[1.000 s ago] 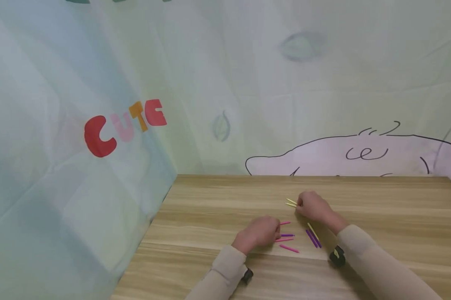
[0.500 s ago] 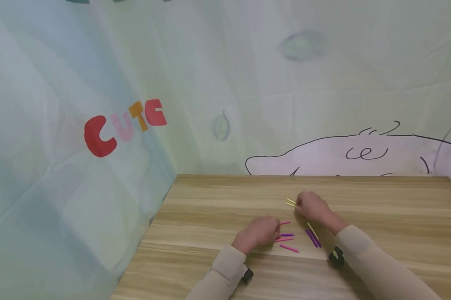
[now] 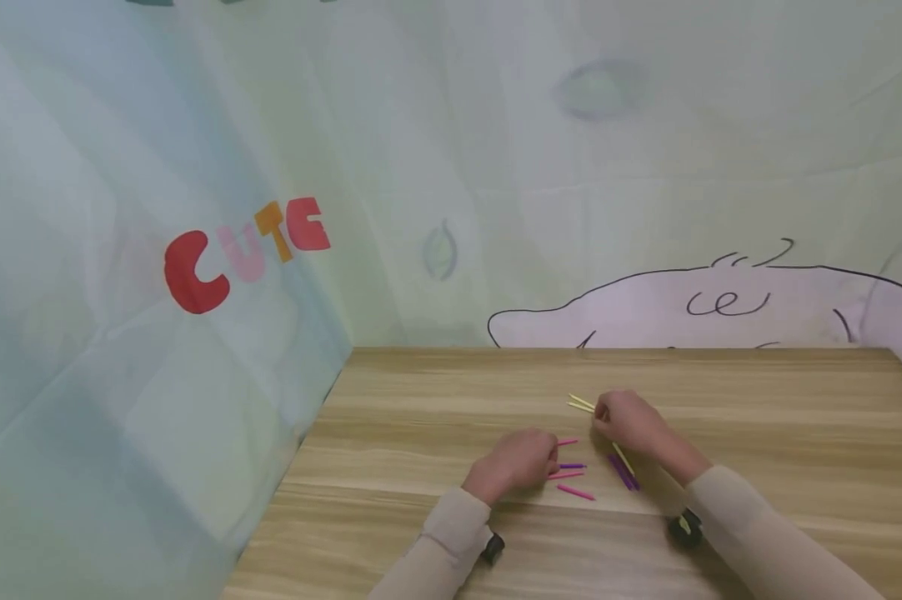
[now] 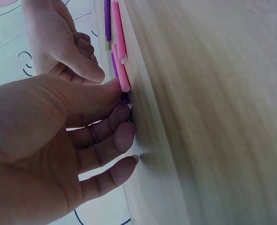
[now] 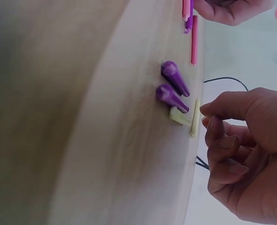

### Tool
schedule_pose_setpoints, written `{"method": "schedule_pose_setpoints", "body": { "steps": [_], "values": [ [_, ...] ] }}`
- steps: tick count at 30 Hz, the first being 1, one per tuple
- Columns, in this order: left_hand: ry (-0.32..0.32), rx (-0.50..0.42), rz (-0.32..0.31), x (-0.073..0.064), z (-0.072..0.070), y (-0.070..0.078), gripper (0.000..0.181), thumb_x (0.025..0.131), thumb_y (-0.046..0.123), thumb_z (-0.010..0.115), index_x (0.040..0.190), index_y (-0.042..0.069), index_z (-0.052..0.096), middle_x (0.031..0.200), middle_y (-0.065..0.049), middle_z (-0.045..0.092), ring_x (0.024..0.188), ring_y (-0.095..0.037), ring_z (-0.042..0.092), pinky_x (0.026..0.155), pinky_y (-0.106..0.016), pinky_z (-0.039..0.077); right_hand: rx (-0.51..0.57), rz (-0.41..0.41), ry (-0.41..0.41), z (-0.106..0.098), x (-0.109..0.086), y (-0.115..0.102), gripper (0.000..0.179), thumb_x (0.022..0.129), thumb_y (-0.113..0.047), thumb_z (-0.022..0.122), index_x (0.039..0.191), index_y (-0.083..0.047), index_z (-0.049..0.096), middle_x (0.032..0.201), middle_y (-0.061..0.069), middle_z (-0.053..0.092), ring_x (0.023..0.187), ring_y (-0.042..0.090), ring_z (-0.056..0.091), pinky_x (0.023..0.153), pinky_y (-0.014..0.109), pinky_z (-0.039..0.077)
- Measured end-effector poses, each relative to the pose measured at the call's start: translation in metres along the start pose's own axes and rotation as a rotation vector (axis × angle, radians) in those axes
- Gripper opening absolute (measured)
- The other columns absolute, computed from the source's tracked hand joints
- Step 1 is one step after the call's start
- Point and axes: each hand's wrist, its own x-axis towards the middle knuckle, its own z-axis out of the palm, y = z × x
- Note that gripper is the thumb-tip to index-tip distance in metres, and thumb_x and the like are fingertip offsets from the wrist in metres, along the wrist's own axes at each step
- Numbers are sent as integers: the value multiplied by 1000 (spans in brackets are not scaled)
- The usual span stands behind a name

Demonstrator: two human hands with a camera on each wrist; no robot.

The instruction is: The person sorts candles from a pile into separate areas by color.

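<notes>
Slim pink, purple and yellow sticks with narrow tips lie on the wooden table. My left hand (image 3: 522, 458) pinches the end of a purple stick (image 3: 573, 467) between thumb and index finger. A pink stick (image 4: 121, 75) overlaps the fingertips in the left wrist view, and another pink stick (image 3: 575, 492) lies nearer me. At the far side, my right hand (image 3: 633, 422) hovers with loosely curled fingers at the near end of two yellow sticks (image 3: 580, 403). In the right wrist view the thumb tip is close to a yellow stick (image 5: 195, 117) with a small gap between.
Between the hands, two purple sticks (image 3: 622, 472) lie side by side with a yellow stick (image 3: 623, 459) along them. The wooden table (image 3: 421, 400) ends at a printed cloth backdrop (image 3: 421, 167). Black wrist cameras (image 3: 686, 528) hang below both sleeves.
My right hand and forearm have shifted slightly right and toward me, away from the two yellow sticks. The left hand keeps its place. The head view has moved a little.
</notes>
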Motion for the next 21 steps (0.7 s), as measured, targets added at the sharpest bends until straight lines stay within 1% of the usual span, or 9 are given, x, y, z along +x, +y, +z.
{"method": "schedule_pose_setpoints", "body": {
  "steps": [4,10,13,17,21],
  "values": [
    [7,-2,2,0,-1,0,17,84,23,62,70,17,56,62,9,48,56,-8,45,50,-22,37,27,16,-22,-3,-9,-2,5,76,-9,63,78,-5,63,69,2,58,54,12,49,50,25,43],
    [8,12,6,0,0,0,17,84,22,62,69,17,56,63,9,48,57,-8,45,51,-23,38,43,48,-59,-5,-20,-4,6,77,-10,65,78,-4,63,69,1,58,55,11,50,52,25,44],
    [0,6,-2,-1,0,1,17,84,22,63,69,17,56,63,9,48,56,-8,45,50,-23,38,38,91,-85,-5,-23,-4,8,76,-13,66,78,-5,63,68,0,58,55,11,51,52,25,44],
    [-4,9,-13,-2,1,1,17,84,23,62,69,17,55,63,9,48,57,-8,45,50,-22,37,33,128,-104,-6,-28,-3,9,74,-15,67,74,-8,62,65,-1,56,54,12,50,50,26,43],
    [2,18,-7,-1,2,1,15,84,23,62,72,17,57,65,9,48,59,-7,45,52,-22,38,6,111,-91,-5,-34,0,10,74,-15,68,68,-9,61,61,-3,55,52,12,49,50,28,42]
  ]
}}
